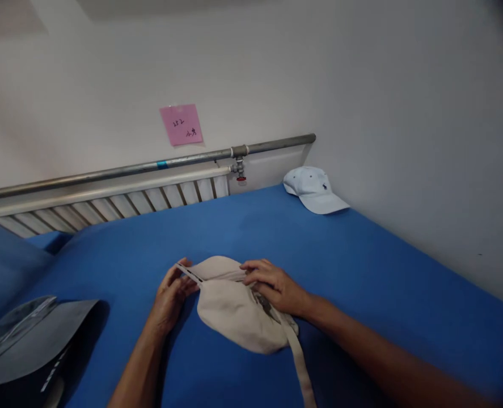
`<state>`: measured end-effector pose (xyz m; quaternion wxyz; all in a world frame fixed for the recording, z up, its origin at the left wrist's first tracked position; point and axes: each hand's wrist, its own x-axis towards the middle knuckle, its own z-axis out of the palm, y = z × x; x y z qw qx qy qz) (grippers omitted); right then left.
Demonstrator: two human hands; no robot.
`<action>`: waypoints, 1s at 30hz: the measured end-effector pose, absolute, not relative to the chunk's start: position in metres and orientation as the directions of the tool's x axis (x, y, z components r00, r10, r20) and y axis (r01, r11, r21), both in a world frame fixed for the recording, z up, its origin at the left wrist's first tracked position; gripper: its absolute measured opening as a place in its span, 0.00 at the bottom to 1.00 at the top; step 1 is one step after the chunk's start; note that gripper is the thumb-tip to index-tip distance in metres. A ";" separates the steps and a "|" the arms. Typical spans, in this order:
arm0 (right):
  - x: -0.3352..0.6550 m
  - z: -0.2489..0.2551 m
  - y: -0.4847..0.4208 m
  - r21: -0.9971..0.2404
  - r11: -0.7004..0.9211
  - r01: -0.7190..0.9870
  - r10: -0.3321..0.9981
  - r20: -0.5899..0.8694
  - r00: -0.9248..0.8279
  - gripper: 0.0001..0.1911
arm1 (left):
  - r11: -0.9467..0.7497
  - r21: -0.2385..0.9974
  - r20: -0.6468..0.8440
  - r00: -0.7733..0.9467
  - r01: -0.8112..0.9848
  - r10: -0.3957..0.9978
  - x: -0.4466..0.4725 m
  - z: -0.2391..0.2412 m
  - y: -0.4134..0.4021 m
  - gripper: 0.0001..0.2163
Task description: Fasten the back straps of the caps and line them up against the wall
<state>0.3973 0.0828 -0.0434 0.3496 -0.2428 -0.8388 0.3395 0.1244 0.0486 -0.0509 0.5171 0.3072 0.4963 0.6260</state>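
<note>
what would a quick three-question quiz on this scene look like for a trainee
1. True or false: the left hand and right hand both touch the beige hat.
2. The note on the wall is: a) green b) pink c) black.
3. What lies beside the wall, beyond the right hand?

Key: 1. True. 2. b. 3. The pale cap.
</note>
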 end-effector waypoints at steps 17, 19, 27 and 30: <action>0.398 -0.019 0.061 -0.679 0.714 0.171 0.525 0.358 -0.772 0.10 | -0.500 0.421 0.394 0.344 0.757 0.853 0.142 -0.012 0.002 0.15; 0.397 -0.010 0.056 -0.633 0.762 0.135 0.460 0.384 -0.801 0.09 | -0.436 0.467 0.310 0.319 0.770 0.896 0.132 -0.013 0.003 0.15; 0.371 -0.005 0.011 -0.236 0.971 -0.045 0.064 0.434 -0.899 0.09 | -0.365 0.636 -0.005 0.476 0.680 0.879 0.117 -0.001 0.000 0.09; 0.367 -0.007 0.001 -0.258 0.960 -0.111 -0.013 0.355 -0.935 0.07 | -0.429 0.613 0.043 0.514 0.664 0.856 0.120 -0.001 -0.002 0.07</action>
